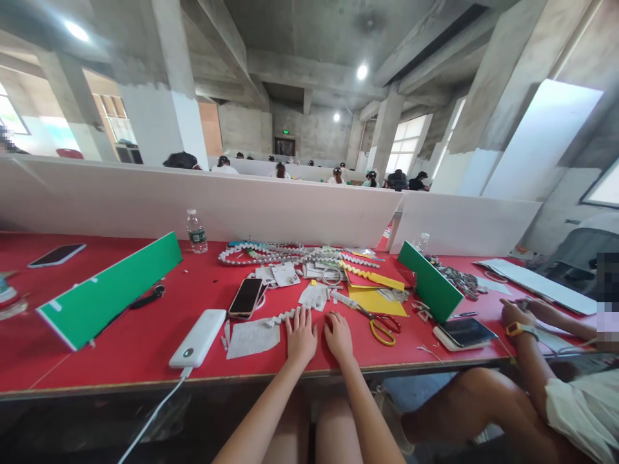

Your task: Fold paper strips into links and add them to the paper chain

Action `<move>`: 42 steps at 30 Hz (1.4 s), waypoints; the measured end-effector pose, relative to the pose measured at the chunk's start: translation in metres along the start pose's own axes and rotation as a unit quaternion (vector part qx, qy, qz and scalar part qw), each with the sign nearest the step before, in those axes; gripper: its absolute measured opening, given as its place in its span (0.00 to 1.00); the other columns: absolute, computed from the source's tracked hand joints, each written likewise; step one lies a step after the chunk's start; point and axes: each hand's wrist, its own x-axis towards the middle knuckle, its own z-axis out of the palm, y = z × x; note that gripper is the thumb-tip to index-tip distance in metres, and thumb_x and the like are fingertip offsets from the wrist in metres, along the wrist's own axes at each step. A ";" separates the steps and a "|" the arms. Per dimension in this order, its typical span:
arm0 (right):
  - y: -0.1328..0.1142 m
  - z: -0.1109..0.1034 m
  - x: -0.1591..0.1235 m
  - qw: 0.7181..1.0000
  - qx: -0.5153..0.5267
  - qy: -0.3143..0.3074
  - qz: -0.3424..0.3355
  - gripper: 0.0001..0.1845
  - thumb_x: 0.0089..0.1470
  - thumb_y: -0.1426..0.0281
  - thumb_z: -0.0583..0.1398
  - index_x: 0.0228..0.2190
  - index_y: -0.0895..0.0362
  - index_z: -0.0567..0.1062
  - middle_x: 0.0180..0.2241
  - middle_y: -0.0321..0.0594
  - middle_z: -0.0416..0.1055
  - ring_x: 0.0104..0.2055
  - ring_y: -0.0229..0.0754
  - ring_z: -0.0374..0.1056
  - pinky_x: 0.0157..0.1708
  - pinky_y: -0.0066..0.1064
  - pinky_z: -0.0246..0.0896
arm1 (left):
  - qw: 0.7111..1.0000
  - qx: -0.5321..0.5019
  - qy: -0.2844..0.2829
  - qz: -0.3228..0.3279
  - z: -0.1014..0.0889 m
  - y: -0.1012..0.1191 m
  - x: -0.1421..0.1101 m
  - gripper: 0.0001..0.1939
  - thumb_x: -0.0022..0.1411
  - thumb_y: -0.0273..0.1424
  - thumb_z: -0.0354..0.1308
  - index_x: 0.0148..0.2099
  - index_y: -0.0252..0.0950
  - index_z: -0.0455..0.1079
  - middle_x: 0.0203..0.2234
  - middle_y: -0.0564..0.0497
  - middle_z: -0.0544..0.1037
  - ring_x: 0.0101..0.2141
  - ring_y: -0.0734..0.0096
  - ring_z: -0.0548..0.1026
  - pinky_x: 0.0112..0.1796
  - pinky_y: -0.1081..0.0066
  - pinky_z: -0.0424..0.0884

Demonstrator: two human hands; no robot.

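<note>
My left hand [302, 336] lies flat on the red table, fingers spread, its fingertips at the end of a zigzag-folded white paper strip [281, 317]. Beside it, my right hand [339, 334] rests palm down on the tabletop with fingers apart and nothing in them. Left of my hands is a torn sheet of printed paper [254, 339]. Just beyond them lies another paper scrap [314, 296]. Scissors with yellow and red handles [383, 327] are to the right of my right hand. Further back, long folded paper chains [251, 258] sit in a pile.
A white power bank [198, 339] with a cable and a phone [245, 298] lie to the left. Green dividers [113, 290] [429, 281] stand on both sides. A water bottle [196, 232] is near the white partition [217, 203]. At right, a co-worker's hands [520, 314] handle something small.
</note>
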 end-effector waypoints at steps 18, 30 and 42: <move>-0.004 0.005 0.012 0.992 -0.119 0.038 0.035 0.25 0.52 0.74 0.50 0.52 0.61 0.63 0.47 0.52 0.66 0.46 0.49 0.63 0.44 0.36 0.54 | 1.000 -0.008 0.007 0.004 -0.001 0.002 0.002 0.24 0.62 0.34 0.42 0.58 0.34 0.60 0.60 0.43 0.56 0.60 0.56 0.52 0.57 0.47 0.42; 0.013 0.016 0.057 0.997 -0.069 0.002 0.014 0.29 0.43 0.83 0.49 0.48 0.59 0.70 0.49 0.48 0.67 0.51 0.50 0.59 0.46 0.37 0.54 | 1.000 0.006 -0.001 -0.010 0.007 0.001 0.005 0.25 0.61 0.32 0.43 0.59 0.32 0.58 0.61 0.40 0.53 0.60 0.53 0.50 0.54 0.50 0.52; 0.020 0.025 0.066 0.993 0.036 0.076 0.083 0.14 0.48 0.67 0.54 0.36 0.58 0.73 0.38 0.47 0.72 0.41 0.48 0.66 0.37 0.33 0.58 | 0.998 -0.065 0.002 0.004 0.013 0.009 0.036 0.23 0.60 0.25 0.42 0.58 0.33 0.59 0.59 0.41 0.58 0.57 0.54 0.56 0.52 0.53 0.57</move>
